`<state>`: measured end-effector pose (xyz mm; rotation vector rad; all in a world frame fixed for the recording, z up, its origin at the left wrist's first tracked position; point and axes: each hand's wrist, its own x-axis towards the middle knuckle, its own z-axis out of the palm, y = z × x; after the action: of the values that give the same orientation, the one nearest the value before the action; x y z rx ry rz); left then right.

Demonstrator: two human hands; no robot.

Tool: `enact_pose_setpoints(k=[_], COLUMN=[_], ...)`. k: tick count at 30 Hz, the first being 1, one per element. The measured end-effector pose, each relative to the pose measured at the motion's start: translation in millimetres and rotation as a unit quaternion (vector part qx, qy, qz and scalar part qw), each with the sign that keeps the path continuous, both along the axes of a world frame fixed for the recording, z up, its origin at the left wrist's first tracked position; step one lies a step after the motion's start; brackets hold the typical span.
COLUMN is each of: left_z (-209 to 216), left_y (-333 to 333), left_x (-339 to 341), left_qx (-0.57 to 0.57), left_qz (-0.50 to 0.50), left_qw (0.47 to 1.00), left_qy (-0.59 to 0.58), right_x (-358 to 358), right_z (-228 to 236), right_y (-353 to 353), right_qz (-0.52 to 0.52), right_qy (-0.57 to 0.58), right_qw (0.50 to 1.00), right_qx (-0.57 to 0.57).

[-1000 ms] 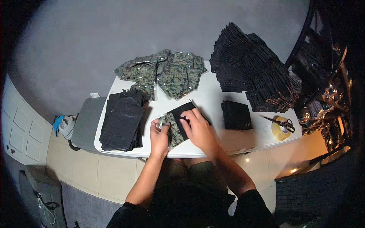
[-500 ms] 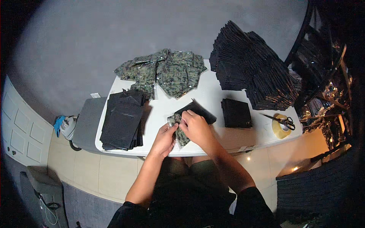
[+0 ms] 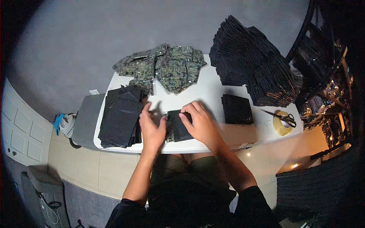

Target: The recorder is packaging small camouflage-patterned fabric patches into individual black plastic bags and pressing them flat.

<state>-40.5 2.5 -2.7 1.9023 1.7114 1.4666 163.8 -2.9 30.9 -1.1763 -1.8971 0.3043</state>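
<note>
Near the front edge of the white table [image 3: 213, 146] lies a folded black sheet [image 3: 178, 129]. A strip of a camouflage-print piece in clear wrap [image 3: 170, 135] shows along its left side. My right hand [image 3: 201, 123] is on the sheet, thumb and curled fingers at its upper right part. To the left, my left hand [image 3: 153, 129] is raised with thumb and fingers apart, holding nothing. It is between the sheet and a stack of flat black sheets [image 3: 119, 117]. What lies under the black sheet is hidden.
Camouflage pieces in clear bags [image 3: 176, 68] lie at the table's back. Long rows of packed black pieces [image 3: 251, 60] fill the back right. A smaller black stack [image 3: 236, 109] sits right of my hands, then scissors [image 3: 283, 117] on a tape roll [image 3: 279, 129].
My left hand has let go of the camouflage piece and opened, moving left. The black sheet, which stuck out to the right, now covers most of that piece.
</note>
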Motion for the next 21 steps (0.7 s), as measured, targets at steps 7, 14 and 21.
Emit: enact_pose_setpoints(k=[7,14,21], left_z=[11,-19,-20], left_y=[-12,-12,-11], left_x=[14,9,9], left_qx=[-0.055,-0.094,-0.098], left_qz=[-0.176,-0.175,-0.178], left_qw=[0.948,0.915,0.916], left_qy=[0.259,0.351,0.345], right_x=[-7,1,8], right_z=[-46,-42,-47], right_y=[-4,-18,-17], right_qz=[-0.037,-0.061,-0.078], right_qy=[-0.24,-0.33,-0.346], right_qw=[0.97,0.941,0.935], right_qx=[-0.033,-0.042,-0.014])
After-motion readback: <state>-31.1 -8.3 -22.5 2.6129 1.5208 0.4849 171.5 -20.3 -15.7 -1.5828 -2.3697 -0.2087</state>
